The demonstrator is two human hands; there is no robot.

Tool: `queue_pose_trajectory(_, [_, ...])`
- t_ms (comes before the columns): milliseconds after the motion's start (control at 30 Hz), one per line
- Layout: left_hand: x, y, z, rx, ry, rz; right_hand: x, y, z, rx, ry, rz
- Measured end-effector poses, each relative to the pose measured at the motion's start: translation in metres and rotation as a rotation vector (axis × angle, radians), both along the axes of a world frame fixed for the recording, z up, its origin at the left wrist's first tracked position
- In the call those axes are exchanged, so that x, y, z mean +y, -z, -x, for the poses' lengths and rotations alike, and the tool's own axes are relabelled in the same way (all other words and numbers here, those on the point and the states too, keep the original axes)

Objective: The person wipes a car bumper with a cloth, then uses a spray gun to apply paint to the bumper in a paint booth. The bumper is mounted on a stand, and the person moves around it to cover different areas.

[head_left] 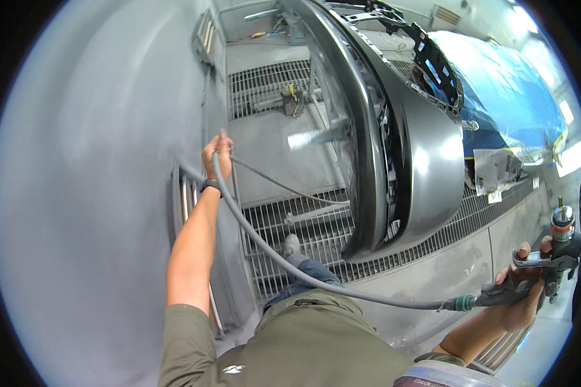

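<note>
Gripping the spray gun (pixel 549 261) w/ right hand (pixel 519 293), left hand (pixel 216 155) fisted on air hose (pixel 284 261) — slack hose could swipe the bumper (pixel 426 161) & mar it.

Glossy painted bumper (pixel 426 161), matt rubber hose (pixel 271 251), metal floor grating (pixel 303 219).

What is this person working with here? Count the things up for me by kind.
Grey spray gun with a metal trigger, in the right hand: 1
Grey rubber air hose, held up by the left hand: 1
Glossy dark grey car bumper: 1
Blue plastic masking sheet: 1
Black wristband: 1
Total: 5
</note>
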State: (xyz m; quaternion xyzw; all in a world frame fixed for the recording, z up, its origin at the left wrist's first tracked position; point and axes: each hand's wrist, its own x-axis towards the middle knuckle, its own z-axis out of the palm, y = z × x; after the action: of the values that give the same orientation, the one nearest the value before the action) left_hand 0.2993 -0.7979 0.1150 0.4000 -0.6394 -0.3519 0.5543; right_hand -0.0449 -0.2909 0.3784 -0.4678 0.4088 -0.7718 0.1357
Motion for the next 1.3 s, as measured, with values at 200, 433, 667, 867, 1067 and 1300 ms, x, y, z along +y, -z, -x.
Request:
queue_pose_trajectory(200, [-0.150,0.014,0.052,0.067,-0.133,-0.264,-0.113,-0.027,-0.023,-0.252,0.115,-0.012])
queue_pose_trajectory(433, [-0.275,0.033,0.129,-0.228,0.055,-0.211,-0.216,-0.021,-0.039,-0.323,0.396,-0.042])
queue_pose_trajectory(667, [-0.429,0.115,0.188,-0.148,0.221,-0.340,-0.371,-0.035,-0.057,-0.153,0.814,-0.119])
queue_pose_trajectory(867, [-0.508,0.189,0.201,-0.068,0.270,-0.479,-0.533,-0.066,-0.061,-0.133,0.952,-0.165])
queue_pose_trajectory(1067, [-0.553,0.212,0.196,-0.033,0.258,-0.674,-0.696,-0.071,-0.038,-0.132,0.838,-0.292])
queue_pose_trajectory(1300, [-0.618,0.217,0.181,0.009,0.326,-0.849,-0.836,-0.060,0.013,-0.284,0.268,-0.568])
